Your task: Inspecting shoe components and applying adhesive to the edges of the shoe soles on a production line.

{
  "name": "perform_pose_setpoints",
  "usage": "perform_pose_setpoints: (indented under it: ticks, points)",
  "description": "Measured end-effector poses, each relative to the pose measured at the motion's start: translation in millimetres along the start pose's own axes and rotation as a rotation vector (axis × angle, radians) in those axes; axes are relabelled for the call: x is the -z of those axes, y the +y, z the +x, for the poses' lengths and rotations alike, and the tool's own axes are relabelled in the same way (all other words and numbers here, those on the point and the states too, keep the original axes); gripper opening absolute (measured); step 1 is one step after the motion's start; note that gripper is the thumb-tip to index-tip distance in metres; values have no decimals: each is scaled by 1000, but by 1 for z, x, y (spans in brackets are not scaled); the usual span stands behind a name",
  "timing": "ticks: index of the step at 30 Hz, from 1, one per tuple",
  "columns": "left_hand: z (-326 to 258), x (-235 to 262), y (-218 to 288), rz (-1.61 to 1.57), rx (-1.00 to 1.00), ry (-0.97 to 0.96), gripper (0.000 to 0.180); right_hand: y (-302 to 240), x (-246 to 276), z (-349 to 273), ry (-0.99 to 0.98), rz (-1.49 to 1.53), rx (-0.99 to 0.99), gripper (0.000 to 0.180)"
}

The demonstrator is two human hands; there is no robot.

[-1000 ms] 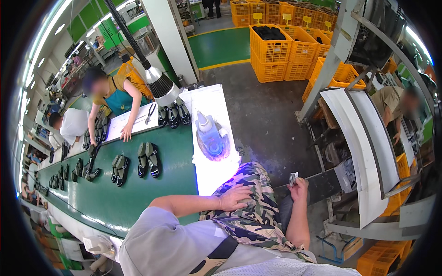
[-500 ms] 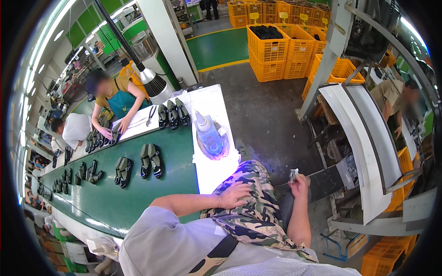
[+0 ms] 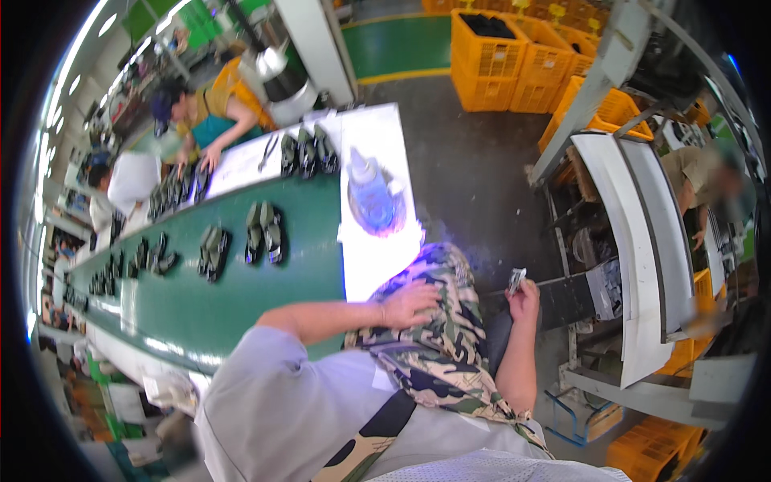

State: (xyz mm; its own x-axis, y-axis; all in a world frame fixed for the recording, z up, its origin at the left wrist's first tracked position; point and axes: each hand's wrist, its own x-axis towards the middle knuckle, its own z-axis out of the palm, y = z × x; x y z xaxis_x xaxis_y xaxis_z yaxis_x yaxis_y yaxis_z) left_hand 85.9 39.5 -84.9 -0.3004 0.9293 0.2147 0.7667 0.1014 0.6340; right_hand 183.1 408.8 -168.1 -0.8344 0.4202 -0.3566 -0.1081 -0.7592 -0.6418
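- Yellow-orange crates (image 3: 482, 64), stacked past the workbench (the near top one holds dark pieces (image 3: 488, 26))
- A green floor strip (image 3: 401, 48), edged in yellow
- A white pillar (image 3: 309, 48), beside a dark, ribbed lamp head (image 3: 283, 83)
- A long white panel (image 3: 634, 241) on the right, well apart from the workbench (image 3: 373, 120)

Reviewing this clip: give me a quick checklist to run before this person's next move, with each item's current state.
1. Left hand free: ok; it rests on the camouflage apron with nothing visible in it.
2. Right hand free: not ok; it holds a small pale item.
3. Small pale item identifiable: cannot tell; too small and blurred.
4. Blue bottle on the white worktop: ok; neither hand touches it.
5. Bottle's nozzle sealed: cannot tell.
6. Nearest shoes on the green belt: ok.
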Motion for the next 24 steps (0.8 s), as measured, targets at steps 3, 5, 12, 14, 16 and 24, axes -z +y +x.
perform_pose_setpoints:
  ticks: [3, 5, 12, 14, 16, 24]
  points:
    - [1, 0, -5, 2, -40, 73, 38, -1, 6, 8, 1, -8, -13, 4]
    - [2, 3, -8, -17, -41, 80, 40, -4, 13, 12, -43, 17, -12, 2]
    - [-6, 0, -19, -112, 150, 450, 44, -9, 16, 9, -100, 47, -86, 10]
    - [-13, 6, -23, -349, 499, 600, 49, -7, 19, 5, -98, 37, -77, 9]
    - [-46, -10, -59, -226, 689, 757, 50, -6, 11, 3, -116, 22, -82, 7]
    - [-229, 89, -200, 242, 1440, 1209, 79, -8, 5, -4, -52, -48, -89, 10]
